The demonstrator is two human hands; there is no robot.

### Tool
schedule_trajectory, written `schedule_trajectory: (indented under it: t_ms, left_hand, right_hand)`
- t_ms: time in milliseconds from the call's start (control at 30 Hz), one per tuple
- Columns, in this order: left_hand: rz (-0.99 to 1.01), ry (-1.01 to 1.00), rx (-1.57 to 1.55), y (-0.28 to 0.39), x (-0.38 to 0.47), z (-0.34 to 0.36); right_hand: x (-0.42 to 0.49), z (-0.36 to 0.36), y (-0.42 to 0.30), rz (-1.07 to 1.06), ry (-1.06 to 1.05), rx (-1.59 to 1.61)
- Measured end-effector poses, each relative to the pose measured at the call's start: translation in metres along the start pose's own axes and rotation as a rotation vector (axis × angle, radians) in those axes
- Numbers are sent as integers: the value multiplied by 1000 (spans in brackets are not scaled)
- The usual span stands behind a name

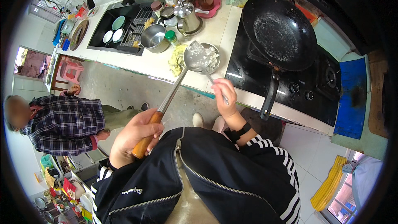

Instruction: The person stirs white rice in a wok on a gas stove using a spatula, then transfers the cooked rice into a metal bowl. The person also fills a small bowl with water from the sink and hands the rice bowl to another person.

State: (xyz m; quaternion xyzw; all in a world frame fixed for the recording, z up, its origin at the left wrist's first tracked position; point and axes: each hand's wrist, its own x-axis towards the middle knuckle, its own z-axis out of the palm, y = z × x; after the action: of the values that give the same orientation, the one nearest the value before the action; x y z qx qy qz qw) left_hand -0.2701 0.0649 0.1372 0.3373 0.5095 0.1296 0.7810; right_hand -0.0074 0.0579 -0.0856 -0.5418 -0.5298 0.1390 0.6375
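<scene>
My left hand [140, 133] grips the wooden handle of a metal-shafted ladle or turner [173, 95]. Its far end meets a small round metal vessel [218, 56] near the counter's front edge; I cannot tell whether that vessel is the ladle's own bowl or a separate one. Inside lies white, lumpy food [207, 56]. Between the fingers of my right hand [225, 96] is the thin metal handle of a spoon-like utensil [211, 79], whose far end reaches the vessel's near rim. A crumpled yellow cloth [177, 60] lies just left of the vessel.
A black wok [279, 31] sits on the gas hob [248, 81], its handle jutting over the front edge. A steel pot [154, 39], a green-capped jar [172, 37] and a steel kettle [188, 18] stand near the sink [102, 34]. Another person [68, 124] stands at left.
</scene>
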Motion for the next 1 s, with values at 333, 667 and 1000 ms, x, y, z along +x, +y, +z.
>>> schedule_trajectory:
  t_ms: [333, 667, 1000]
  left_hand:
    - [3, 3, 51, -1, -1, 2]
    - [31, 4, 49, -1, -2, 5]
    - [23, 22, 48, 0, -4, 3]
  right_hand:
    - [4, -2, 9, 19, 100, 59]
    - [2, 3, 10, 80, 82, 142]
    - [8, 0, 16, -7, 88, -26]
